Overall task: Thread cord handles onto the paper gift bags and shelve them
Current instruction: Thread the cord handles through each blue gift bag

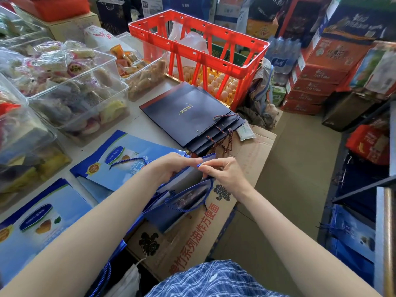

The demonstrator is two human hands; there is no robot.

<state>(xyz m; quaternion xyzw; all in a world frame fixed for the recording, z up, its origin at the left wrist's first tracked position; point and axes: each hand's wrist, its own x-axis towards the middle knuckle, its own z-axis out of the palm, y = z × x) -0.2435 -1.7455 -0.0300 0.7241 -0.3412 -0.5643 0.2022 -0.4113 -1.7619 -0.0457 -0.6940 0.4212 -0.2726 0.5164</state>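
A blue paper gift bag (pixel 182 202) lies half open at the table's front edge, over a cardboard box. My left hand (pixel 171 166) grips the bag's top edge. My right hand (pixel 222 172) pinches the end of a blue cord (pixel 199 165) at that edge. The cord loops down below the bag's mouth (pixel 188 209). More light-blue bags (pixel 126 166) lie flat to the left, one with a cord handle on it. A stack of dark navy bags (pixel 188 114) with striped cord handles lies further back.
Clear tubs of wrapped snacks (pixel 70 86) line the table's left side. A red crate (pixel 199 54) stands over egg trays at the back. A printed cardboard box (pixel 205 224) sits under the bag. Stacked cartons (pixel 310 86) and a shelf (pixel 364 189) flank the floor on the right.
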